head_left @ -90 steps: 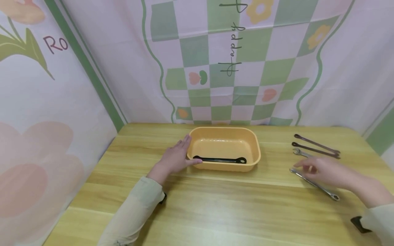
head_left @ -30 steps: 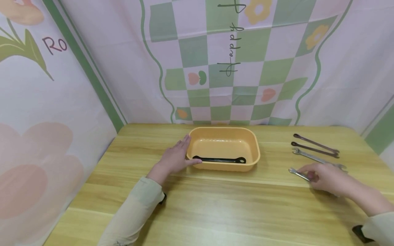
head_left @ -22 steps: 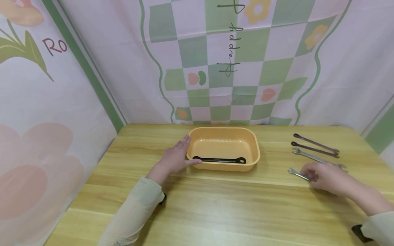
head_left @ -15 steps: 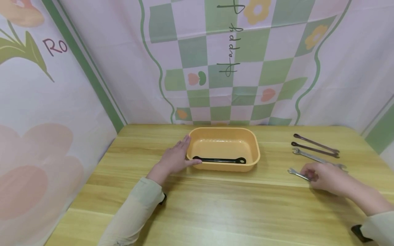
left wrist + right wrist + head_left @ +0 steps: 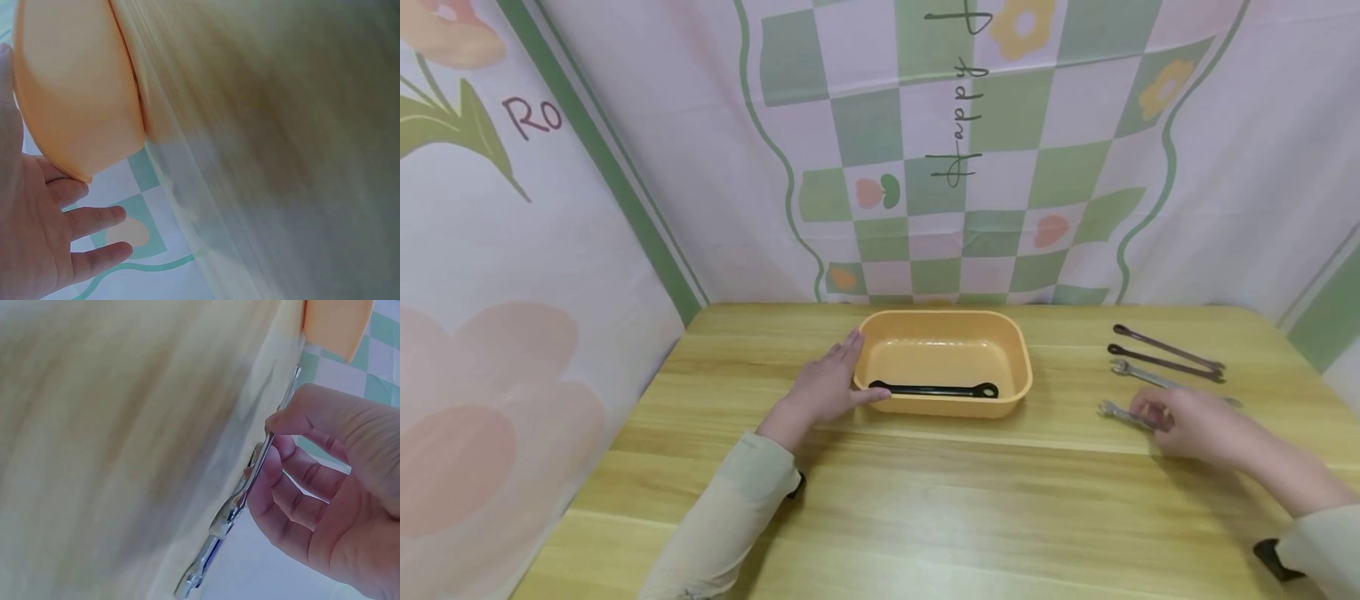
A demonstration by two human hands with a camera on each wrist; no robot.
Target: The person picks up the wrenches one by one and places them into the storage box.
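Observation:
In the head view my left hand [image 5: 823, 390] rests against the left end of a yellow-orange plastic basin [image 5: 955, 408], its thumb over the front rim. The left wrist view shows its fingers [image 5: 97, 222] fairly straight beside the basin wall [image 5: 78, 94]. A black combination wrench [image 5: 936, 390] lies in the basin along the front. To the right, my right hand [image 5: 1195, 425] pinches a silver wrench [image 5: 1116, 411] between thumb and fingers. That wrench [image 5: 232, 509] appears slightly raised off the table in the right wrist view; the hand hides part of it.
Behind the right hand lies another silver wrench [image 5: 1142, 375], partly covered by it. Two dark wrenches [image 5: 1165, 364] lie farther back on the wooden table [image 5: 925, 508]. A patterned cloth [image 5: 940, 233] hangs behind the table's far edge.
My right hand, earlier hovering over the silver wrench lying on the table, has taken hold of it and raised it slightly. The left hand, basin and black wrench stay in place.

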